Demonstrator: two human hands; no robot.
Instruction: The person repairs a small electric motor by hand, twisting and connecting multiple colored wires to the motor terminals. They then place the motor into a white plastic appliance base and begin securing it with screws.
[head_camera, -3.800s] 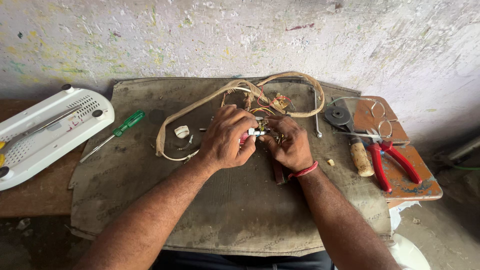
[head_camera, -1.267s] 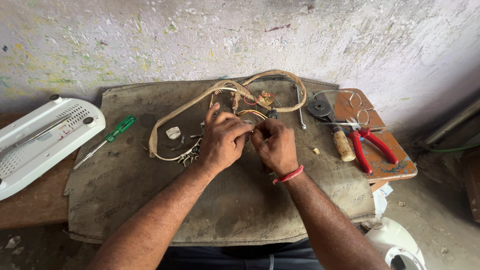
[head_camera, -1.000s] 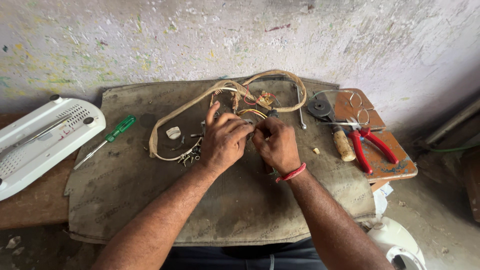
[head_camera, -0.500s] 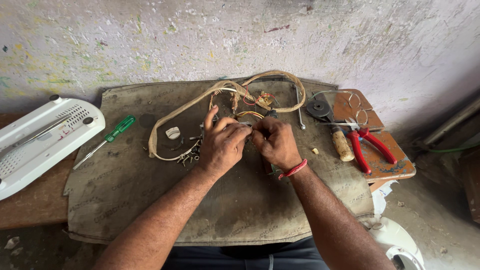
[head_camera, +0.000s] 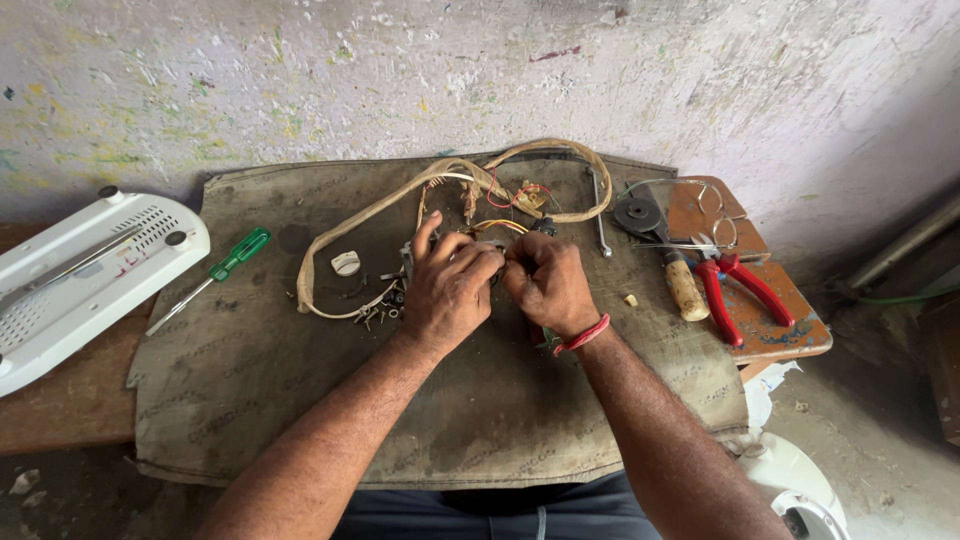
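Both hands, left (head_camera: 452, 290) and right (head_camera: 545, 280), pinch the wires (head_camera: 487, 228) between them, cable (head_camera: 400, 200) looping behind, screws (head_camera: 375, 315) beside.

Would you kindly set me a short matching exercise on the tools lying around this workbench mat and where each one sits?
Things:
1. screwdriver
2. pliers
3. white casing
4. screws

Places:
A. wooden board, right of the mat
B. far left, off the mat
C. mat's left part, green handle
D. on the mat beside the left hand

Pairs: 1-C, 2-A, 3-B, 4-D
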